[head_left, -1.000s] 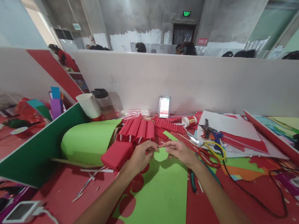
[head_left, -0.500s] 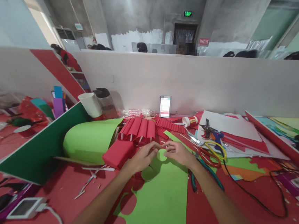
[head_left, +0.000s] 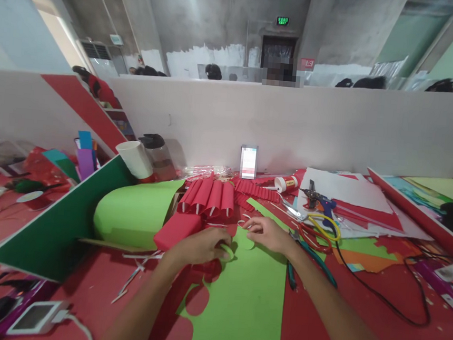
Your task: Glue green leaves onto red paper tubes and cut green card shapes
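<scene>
My left hand [head_left: 208, 245] is closed, its fingertips pinching the edge of a green paper circle [head_left: 227, 253], which is tilted up. Close by, my right hand [head_left: 267, 233] has bent fingers closed on a second green paper circle [head_left: 249, 241], partly covered by the fingers. A thin pale curled strip [head_left: 244, 220] sticks out by the right fingertips; whether they grip it I cannot tell. Under both hands lies a large green paper sheet [head_left: 246, 304] with round cut-outs along its left edge. A red wrapped box [head_left: 177, 230] is just beyond my left hand.
Red pleated paper [head_left: 210, 197] and a green paper-covered cylinder [head_left: 131, 212] stand at left beside a green board [head_left: 62, 230]. Scissors with yellow handles [head_left: 324, 226], pliers [head_left: 317, 260] and a blue glue gun [head_left: 322, 202] lie at right. A phone [head_left: 248, 162] leans on the partition.
My hands have moved apart. The left moved left and down and picked up the circle that lay on the sheet. The right keeps its circle, and a pale curled strip now shows beside it.
</scene>
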Demonstrator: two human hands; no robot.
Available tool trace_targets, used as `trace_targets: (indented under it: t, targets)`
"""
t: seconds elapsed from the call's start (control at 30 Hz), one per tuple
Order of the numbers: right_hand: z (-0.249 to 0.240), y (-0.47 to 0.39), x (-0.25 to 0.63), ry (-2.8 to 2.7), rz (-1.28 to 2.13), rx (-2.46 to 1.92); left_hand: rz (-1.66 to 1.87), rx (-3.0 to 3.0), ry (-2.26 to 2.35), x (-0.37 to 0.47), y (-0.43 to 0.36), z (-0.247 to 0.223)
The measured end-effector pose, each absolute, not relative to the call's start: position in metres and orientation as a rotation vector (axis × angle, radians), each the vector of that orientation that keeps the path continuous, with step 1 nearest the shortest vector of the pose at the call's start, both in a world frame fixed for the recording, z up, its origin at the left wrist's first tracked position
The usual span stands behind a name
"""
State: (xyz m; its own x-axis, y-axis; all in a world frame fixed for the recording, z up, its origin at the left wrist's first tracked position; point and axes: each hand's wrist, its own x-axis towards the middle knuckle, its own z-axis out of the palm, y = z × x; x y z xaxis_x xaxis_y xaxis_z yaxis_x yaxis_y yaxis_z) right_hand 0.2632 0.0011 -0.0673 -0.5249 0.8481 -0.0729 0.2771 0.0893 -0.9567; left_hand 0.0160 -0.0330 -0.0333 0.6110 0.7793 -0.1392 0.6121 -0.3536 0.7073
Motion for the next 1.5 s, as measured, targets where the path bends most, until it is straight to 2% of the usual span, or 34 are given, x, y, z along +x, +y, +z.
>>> trace_targets:
  t: [0.23, 0.43, 0.67, 0.87, 1.5]
  targets:
    - [-0.055, -0.005, 0.255, -1.75, 1.54, -0.985, 0.696, 1.909, 1.252, 0.032, -0.029, -0.042]
    - [-0.049, -0.008, 0.252, -1.702, 1.53, -0.972, 0.719, 1.85, 1.322, 0.037, -0.025, -0.05]
    - [-0.056, -0.003, 0.254, -1.721, 1.426, -1.039, 0.789, 1.662, 1.091, 0.041, -0.026, -0.047]
    - [-0.058, 0.001, 0.258, -1.75, 1.357, -1.075, 0.813, 1.587, 1.08, 0.038, -0.024, -0.048]
    - [-0.048, -0.002, 0.259, -1.795, 1.3, -1.108, 0.868, 1.604, 1.114, 0.039, -0.024, -0.046]
